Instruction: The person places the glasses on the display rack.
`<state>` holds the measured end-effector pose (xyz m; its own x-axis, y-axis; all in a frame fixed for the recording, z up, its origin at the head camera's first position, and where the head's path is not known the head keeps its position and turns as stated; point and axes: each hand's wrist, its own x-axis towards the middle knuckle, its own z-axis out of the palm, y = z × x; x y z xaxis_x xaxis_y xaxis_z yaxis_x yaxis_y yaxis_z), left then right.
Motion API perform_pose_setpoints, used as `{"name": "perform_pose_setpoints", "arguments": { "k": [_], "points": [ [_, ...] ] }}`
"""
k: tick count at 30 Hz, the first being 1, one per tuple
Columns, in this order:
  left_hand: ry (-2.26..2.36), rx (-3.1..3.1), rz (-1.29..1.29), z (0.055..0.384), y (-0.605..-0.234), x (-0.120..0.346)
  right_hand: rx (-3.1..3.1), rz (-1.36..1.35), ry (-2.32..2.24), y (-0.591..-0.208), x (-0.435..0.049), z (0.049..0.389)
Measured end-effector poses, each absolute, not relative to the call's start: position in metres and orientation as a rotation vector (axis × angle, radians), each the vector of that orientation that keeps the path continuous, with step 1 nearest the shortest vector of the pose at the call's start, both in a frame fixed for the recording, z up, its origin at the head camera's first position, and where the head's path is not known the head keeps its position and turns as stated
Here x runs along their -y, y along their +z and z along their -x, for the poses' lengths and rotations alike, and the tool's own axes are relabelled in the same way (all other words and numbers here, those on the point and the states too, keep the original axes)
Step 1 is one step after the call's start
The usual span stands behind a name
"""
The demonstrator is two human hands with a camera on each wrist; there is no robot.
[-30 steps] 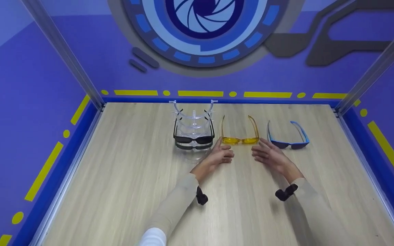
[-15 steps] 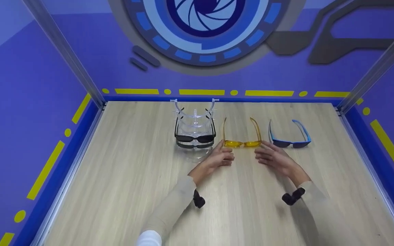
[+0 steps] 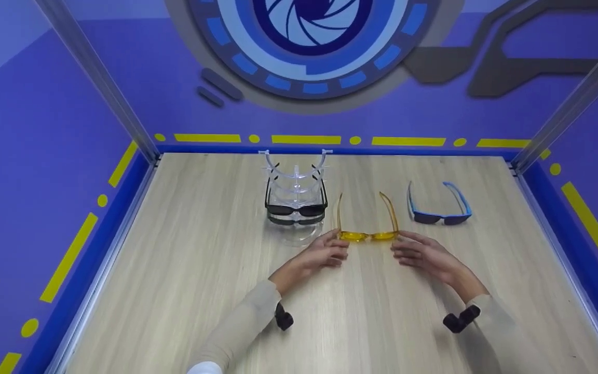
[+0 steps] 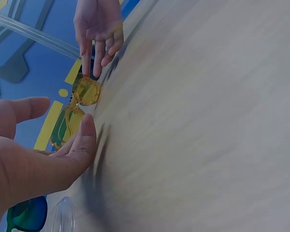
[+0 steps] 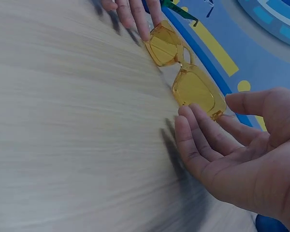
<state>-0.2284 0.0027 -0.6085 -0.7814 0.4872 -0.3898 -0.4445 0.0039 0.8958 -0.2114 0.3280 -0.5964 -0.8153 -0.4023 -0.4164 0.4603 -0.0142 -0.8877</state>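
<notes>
In the head view, a pair of yellow-tinted glasses (image 3: pixel 369 236) stands between the two hands, lenses facing the person and temples pointing back. My left hand (image 3: pixel 317 257) is at its left end, fingertips right at the hinge corner. My right hand (image 3: pixel 429 254) meets the opposite corner with an extended index finger. Loosely bent fingers of the right hand (image 5: pixel 241 150) lie along the yellow frame (image 5: pixel 195 92) in the right wrist view, thumb near the corner. From the left wrist, the left thumb (image 4: pixel 31 107) stands apart from the yellow lenses (image 4: pixel 87 91).
Left of the yellow glasses, a clear display stand (image 3: pixel 296 179) carries black sunglasses (image 3: pixel 296 210), with another dark pair below. Blue-framed sunglasses (image 3: pixel 442 218) rest on the wooden table (image 3: pixel 174 259) at right. Purple-blue panels (image 3: pixel 299 122) enclose the back and sides.
Both hands and the yellow glasses have come toward the person, mostly in the last half second. The stand and the blue sunglasses stay in place.
</notes>
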Motion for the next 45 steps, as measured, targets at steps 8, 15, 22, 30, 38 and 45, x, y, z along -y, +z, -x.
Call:
{"name": "perform_pose_setpoints", "arguments": {
  "k": [8,15,22,30,38,45],
  "points": [
    [1.828,-1.654,-0.12,0.221,-0.612,0.012,-1.683,-0.085,-1.905,-0.599,-0.333,0.196],
    [1.955,-1.772,-0.059,0.23,-0.616,0.017,-1.818,-0.233,-2.015,-0.594,-0.33,0.197],
    [2.043,-1.748,-0.028,0.237,-0.621,0.003,-1.869,-0.193,-1.981,-0.6,-0.324,0.21],
    [2.069,-1.737,-0.002,0.24,-0.619,-0.011,-1.877,-0.203,-1.993,-0.608,-0.314,0.215],
    [2.125,-1.68,0.052,0.24,-0.619,-0.012,-1.847,-0.223,-2.09,-0.607,-0.311,0.215],
    [2.094,-1.697,0.038,0.237,-0.61,-0.012,-1.8,-0.228,-2.096,-0.6,-0.317,0.213]
  ]
}}
